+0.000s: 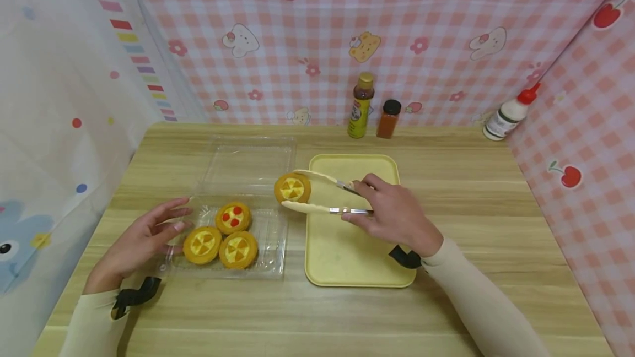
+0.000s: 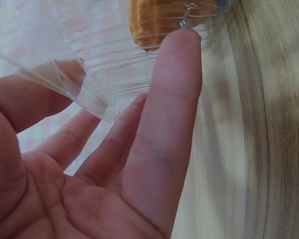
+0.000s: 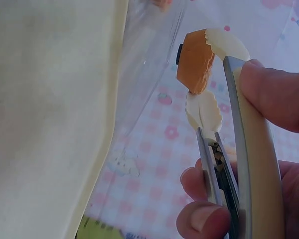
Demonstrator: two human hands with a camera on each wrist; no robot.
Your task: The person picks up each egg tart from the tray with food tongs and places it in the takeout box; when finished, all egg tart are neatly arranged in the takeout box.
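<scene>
My right hand grips a pair of cream-tipped metal tongs. Between the tong tips is a round tart with yellow wedge topping, raised off the table; the right wrist view shows its orange side tilted. A clear plastic container holds two wedge-topped tarts, a left one and a right one, plus a red-dotted tart behind. At the container's left edge my left hand has its fingers extended. In the left wrist view, one straight finger touches the plastic side, with the thumb near the rim.
A yellow tray lies right of the container, under my right hand. The container's clear lid spreads open behind it. A sauce bottle, a spice jar and a red-capped bottle stand along the back.
</scene>
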